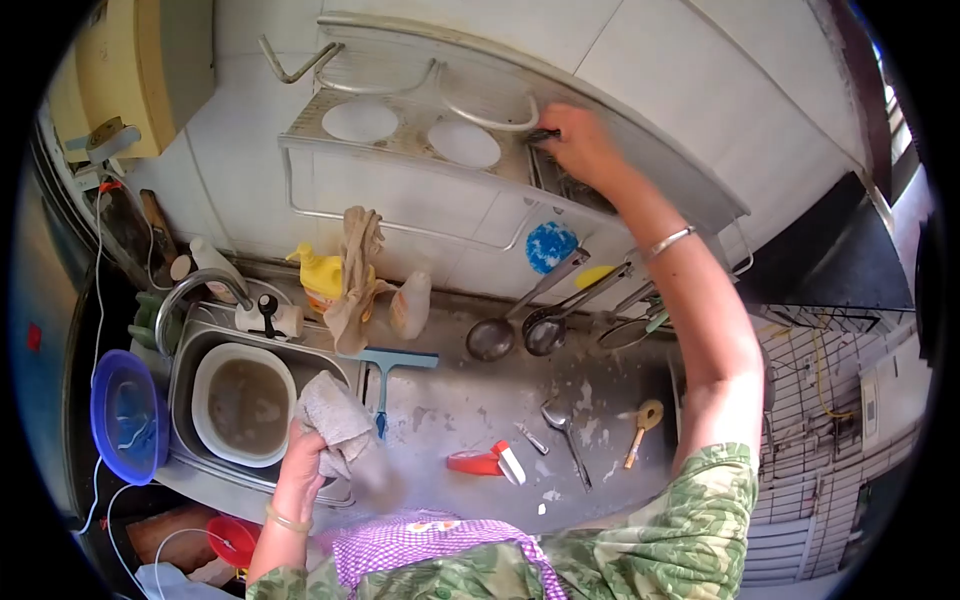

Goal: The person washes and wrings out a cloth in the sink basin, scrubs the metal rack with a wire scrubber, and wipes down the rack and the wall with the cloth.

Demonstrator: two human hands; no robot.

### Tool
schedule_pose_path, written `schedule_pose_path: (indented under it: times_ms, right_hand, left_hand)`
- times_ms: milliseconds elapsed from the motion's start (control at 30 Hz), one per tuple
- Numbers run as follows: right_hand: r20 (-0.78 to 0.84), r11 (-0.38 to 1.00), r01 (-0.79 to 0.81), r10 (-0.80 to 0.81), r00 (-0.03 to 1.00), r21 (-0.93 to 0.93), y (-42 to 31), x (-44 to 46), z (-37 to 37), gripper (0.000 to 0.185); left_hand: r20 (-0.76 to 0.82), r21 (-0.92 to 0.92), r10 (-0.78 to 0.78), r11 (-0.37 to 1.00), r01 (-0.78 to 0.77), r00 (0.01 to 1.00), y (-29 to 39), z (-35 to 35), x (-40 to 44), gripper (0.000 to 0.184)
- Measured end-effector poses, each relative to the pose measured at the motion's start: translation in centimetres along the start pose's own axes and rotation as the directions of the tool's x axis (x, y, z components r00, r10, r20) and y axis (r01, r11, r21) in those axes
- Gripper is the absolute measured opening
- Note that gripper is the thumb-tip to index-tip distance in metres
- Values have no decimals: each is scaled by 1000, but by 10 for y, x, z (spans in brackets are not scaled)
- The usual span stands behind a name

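Note:
My left hand (pixel 303 458) is closed around a crumpled grey-white cloth (pixel 335 420), just right of the basin in the sink. Up at the metal wall rack (pixel 400 150), my right hand (pixel 575 140) reaches to the shelf, right of its two round holes. Its fingers are closed at something small and dark, too hidden to name. Below on the steel counter (pixel 430 450) lie a red and white tool (pixel 487 462), a small metal piece (pixel 532 438), a metal ladle (pixel 567 440) and a wooden-handled utensil (pixel 642 433).
The sink (pixel 182 400) holds a white basin (pixel 204 400) of murky water beneath a faucet (pixel 190 282). Ladles (pixel 490 338) hang along the wall. A yellow bottle (pixel 320 275), a draped glove (pixel 355 285), a blue squeegee (pixel 384 375) and a blue bowl (pixel 112 415) surround the sink.

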State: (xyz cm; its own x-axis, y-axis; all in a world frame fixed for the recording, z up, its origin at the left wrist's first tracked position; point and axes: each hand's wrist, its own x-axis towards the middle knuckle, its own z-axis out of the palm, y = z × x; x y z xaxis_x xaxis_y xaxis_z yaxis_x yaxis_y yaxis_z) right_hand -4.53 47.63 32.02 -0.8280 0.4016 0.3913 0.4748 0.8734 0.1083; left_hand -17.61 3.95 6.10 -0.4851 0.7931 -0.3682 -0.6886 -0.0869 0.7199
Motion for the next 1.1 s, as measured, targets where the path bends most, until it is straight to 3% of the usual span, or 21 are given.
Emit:
schedule_pose_path:
  times_ms: [67, 133, 233, 333, 433, 533, 633, 733, 833, 933, 967, 1033, 1100]
  right_hand:
    - [20, 983, -40, 44, 999, -178, 7, -9, 3, 18]
    - [66, 927, -95, 127, 990, -362, 17, -11, 0, 18]
    - [66, 932, -149, 181, 981, -331, -2, 4, 3, 17]
    - [71, 966, -257, 259, 963, -31, -21, 24, 8, 24]
    - [34, 977, 80, -89, 995, 199, -5, 6, -7, 32]
    - [-53, 951, -29, 48, 997, 306, 10, -18, -15, 40]
    - [-47, 976, -207, 210, 977, 70, 6, -24, -10, 40]
    - [-98, 933, -346, 356, 929, 100, -20, -4, -6, 39]
    - [-43, 920, -391, 390, 920, -30, -42, 27, 7, 40]
    - [-67, 990, -69, 77, 995, 120, -13, 7, 2, 39]
    - [-122, 997, -9, 19, 992, 80, -7, -1, 0, 40]
    - [-224, 996, 91, -89, 970, -2, 1, -20, -4, 43]
    - [-118, 998, 44, -38, 992, 49, -4, -31, -14, 39]
  left_hand:
    - [-51, -23, 8, 1000, -9, 999, -1, -5, 0, 54]
    - [5, -2, 25, 1000, -25, 1000, -2, -15, 3, 54]
    - [11, -20, 24, 1000, -24, 1000, -1, -18, 2, 54]
    - [57, 10, -5, 1000, 5, 998, -2, -1, 1, 57]
    - [44, -46, 8, 999, -6, 999, -7, 4, 2, 58]
    - [103, -64, -26, 997, 33, 994, -8, -9, 3, 58]
    - [90, -10, -3, 1000, 4, 996, -7, -21, -1, 55]
    - [5, 3, 22, 1000, -22, 1000, -5, -26, -5, 54]
    - [-19, 2, 10, 1000, -10, 1000, -8, -23, -8, 55]
    - [1, -9, 16, 1000, -16, 1000, -12, -24, -4, 56]
    - [15, -22, 1, 1000, -1, 1000, -14, -26, -3, 56]
    - [37, -29, -16, 999, 17, 999, -18, -31, -3, 56]
    - [51, -18, -13, 1000, 14, 999, -17, -36, -1, 56]
